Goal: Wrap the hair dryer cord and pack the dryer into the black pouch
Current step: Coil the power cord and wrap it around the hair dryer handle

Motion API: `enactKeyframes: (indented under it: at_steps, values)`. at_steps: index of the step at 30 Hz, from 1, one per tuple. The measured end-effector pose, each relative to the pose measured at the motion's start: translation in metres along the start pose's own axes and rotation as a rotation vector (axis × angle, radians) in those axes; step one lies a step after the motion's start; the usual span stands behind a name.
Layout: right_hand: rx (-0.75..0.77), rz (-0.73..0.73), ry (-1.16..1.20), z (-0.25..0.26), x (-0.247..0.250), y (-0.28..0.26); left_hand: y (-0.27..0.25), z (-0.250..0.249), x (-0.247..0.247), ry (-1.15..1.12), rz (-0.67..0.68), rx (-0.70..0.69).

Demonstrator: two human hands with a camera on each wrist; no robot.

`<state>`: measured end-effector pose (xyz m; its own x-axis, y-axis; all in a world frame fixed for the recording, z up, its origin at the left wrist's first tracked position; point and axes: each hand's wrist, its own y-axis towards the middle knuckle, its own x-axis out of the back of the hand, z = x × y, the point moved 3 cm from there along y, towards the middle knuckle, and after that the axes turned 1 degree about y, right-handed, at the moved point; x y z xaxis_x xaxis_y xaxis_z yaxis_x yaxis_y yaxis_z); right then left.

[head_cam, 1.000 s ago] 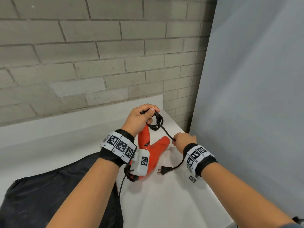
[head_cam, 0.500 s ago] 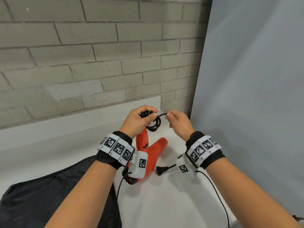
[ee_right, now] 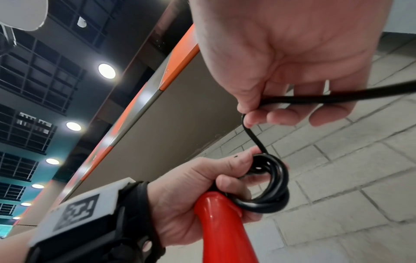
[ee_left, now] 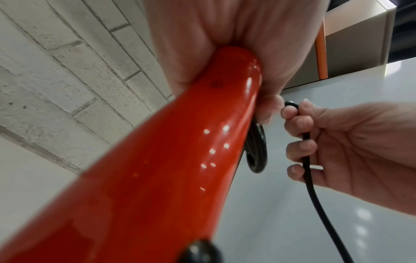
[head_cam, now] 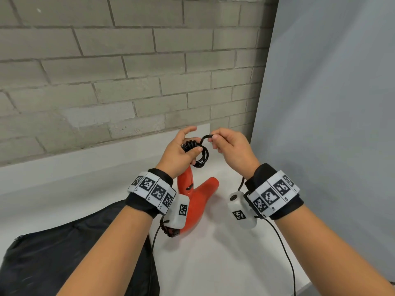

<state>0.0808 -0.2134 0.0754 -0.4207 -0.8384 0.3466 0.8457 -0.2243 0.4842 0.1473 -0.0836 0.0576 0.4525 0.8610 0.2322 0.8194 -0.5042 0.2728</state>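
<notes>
The red hair dryer (head_cam: 197, 200) stands with its handle up over the white table (head_cam: 224, 259). My left hand (head_cam: 181, 151) grips the handle's top (ee_left: 234, 74) and pins several black cord coils (ee_right: 268, 185) against it. My right hand (head_cam: 229, 145) is level with it just to the right and pinches the free cord (ee_right: 292, 100) between thumb and forefinger, the cord (ee_left: 307, 160) running through its curled fingers. The black pouch (head_cam: 70, 253) lies flat at the lower left, partly under my left forearm. The plug is hidden.
A grey brick wall (head_cam: 128, 71) runs along the back. A pale grey panel (head_cam: 331, 103) closes off the right side. The table's right edge (head_cam: 307, 285) is near my right forearm. A thin black wire (head_cam: 282, 242) hangs from the right wrist camera.
My right hand has risen from the table beside the dryer up to the left hand, bringing the cord with it. The plug that lay on the table is out of sight. The left hand's fingers have loosened slightly.
</notes>
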Motion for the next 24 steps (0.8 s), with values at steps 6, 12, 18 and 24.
enactKeyframes:
  at_steps: [6,12,18,24]
  values:
    - [-0.051,0.048,0.002,-0.016,0.008,-0.004,0.001,-0.001,0.0,0.007,-0.022,0.011]
    - [-0.413,0.208,-0.193,-0.093,0.023,-0.035,0.006,0.006,0.008,-0.047,-0.138,0.055]
    - [-0.603,0.613,-0.455,-0.134,0.007,-0.071,0.005,0.007,0.01,-0.071,-0.168,0.045]
    - [-0.574,0.528,-0.651,-0.146,0.001,-0.066,0.003,0.008,0.007,-0.028,-0.192,-0.012]
